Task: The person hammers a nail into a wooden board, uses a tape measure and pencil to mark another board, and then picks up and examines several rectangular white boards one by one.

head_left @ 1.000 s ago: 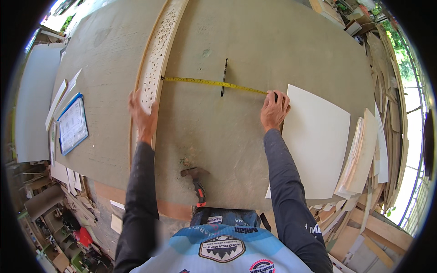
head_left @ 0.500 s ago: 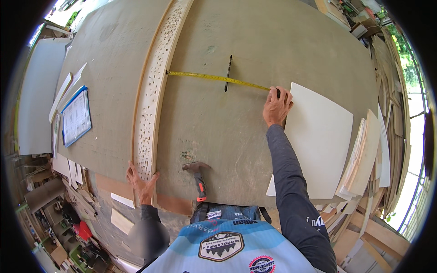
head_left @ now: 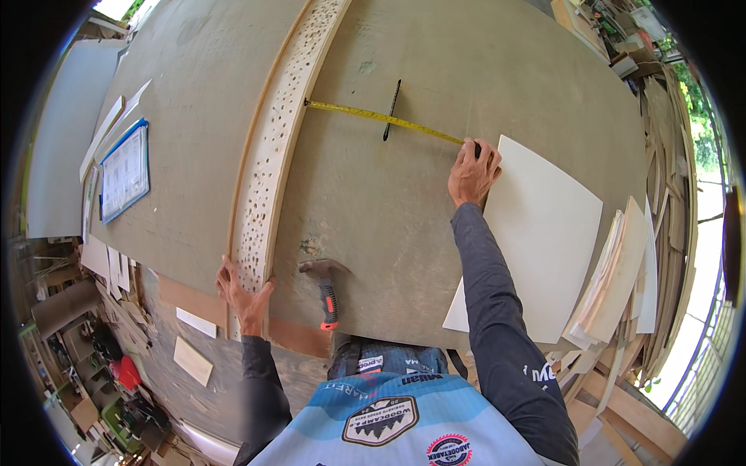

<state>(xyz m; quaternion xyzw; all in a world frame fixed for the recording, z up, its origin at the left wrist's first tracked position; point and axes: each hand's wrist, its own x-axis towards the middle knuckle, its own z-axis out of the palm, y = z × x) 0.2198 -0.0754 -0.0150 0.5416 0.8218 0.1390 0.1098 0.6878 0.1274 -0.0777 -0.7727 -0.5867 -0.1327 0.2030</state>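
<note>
A long pale board (head_left: pixel 268 167) peppered with small holes lies lengthwise on the greenish-brown tabletop (head_left: pixel 381 202). My left hand (head_left: pixel 247 299) is closed on its near end, thumb at one side and fingers at the other. In my right hand (head_left: pixel 472 175) is a tape measure (head_left: pixel 477 149), its dark case mostly hidden by the fingers. The yellow blade (head_left: pixel 353 113) runs from there to the board's right edge, where its end rests. It passes over a thin black pen-like stick (head_left: pixel 393 110). A claw hammer (head_left: pixel 326 295) with a black and red grip lies right of the board.
White sheets (head_left: pixel 540 233) lie beneath and beside my right forearm. A blue-edged clipboard (head_left: pixel 124 171) with paper sits at the left, near pale strips (head_left: pixel 105 138). Stacked boards (head_left: pixel 602 272) stand at the right edge. Tools and offcuts crowd the lower left.
The perforated board has slid slightly right with my left hand on it, and the blade's visible span is a little shorter. The whole view has turned slightly. My right hand keeps its hold.
</note>
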